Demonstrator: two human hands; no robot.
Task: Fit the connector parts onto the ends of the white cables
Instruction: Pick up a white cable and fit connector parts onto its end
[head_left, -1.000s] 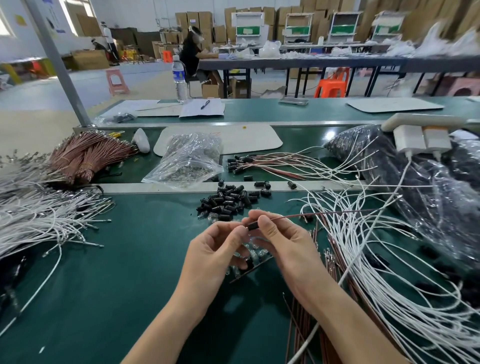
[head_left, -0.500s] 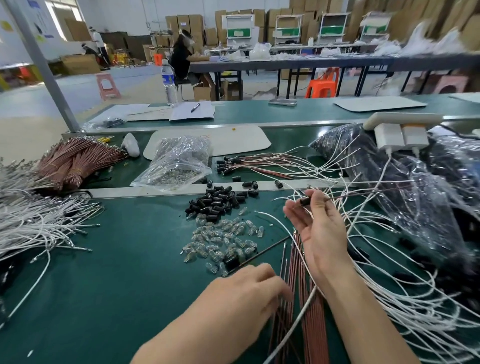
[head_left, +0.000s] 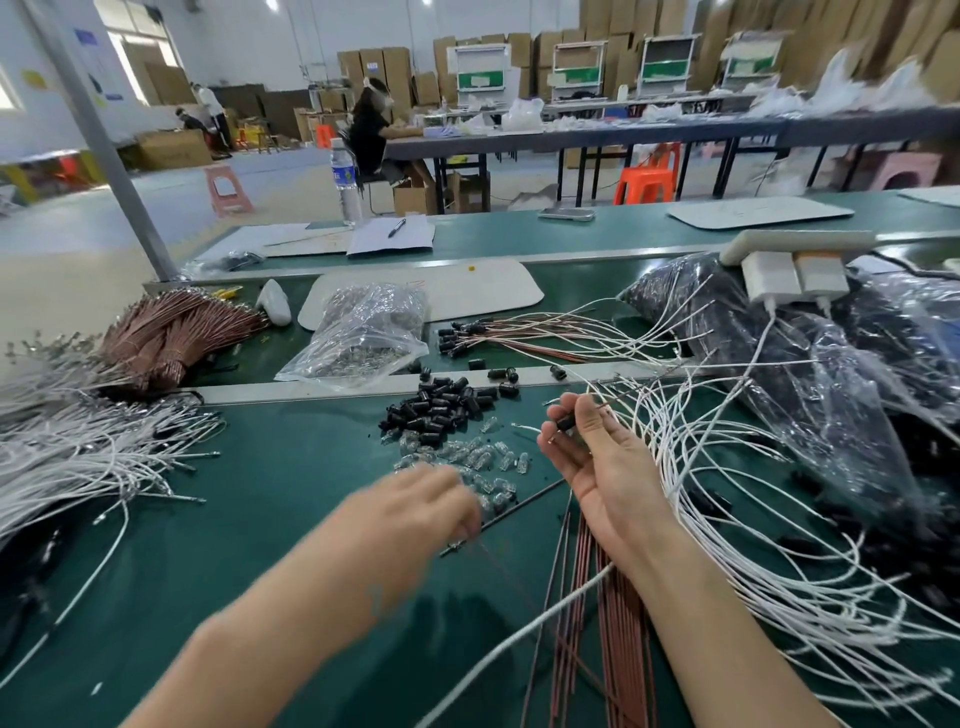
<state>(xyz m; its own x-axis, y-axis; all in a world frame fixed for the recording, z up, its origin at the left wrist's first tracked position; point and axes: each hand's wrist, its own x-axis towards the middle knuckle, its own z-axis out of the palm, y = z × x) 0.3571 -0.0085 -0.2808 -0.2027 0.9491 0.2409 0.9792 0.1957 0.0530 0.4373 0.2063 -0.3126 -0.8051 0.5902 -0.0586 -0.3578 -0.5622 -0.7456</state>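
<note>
Pinching a black connector (head_left: 566, 422) between thumb and finger, the right hand (head_left: 597, 462) sits against the tangled white cables (head_left: 696, 467) on the bench (head_left: 249, 525), the left hand (head_left: 415, 512) too blurred to tell its grip, and one snagged loop could yank that connector loose.

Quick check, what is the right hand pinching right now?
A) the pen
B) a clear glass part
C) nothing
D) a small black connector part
D: the right hand pinches a small black connector part at its fingertips.
</note>
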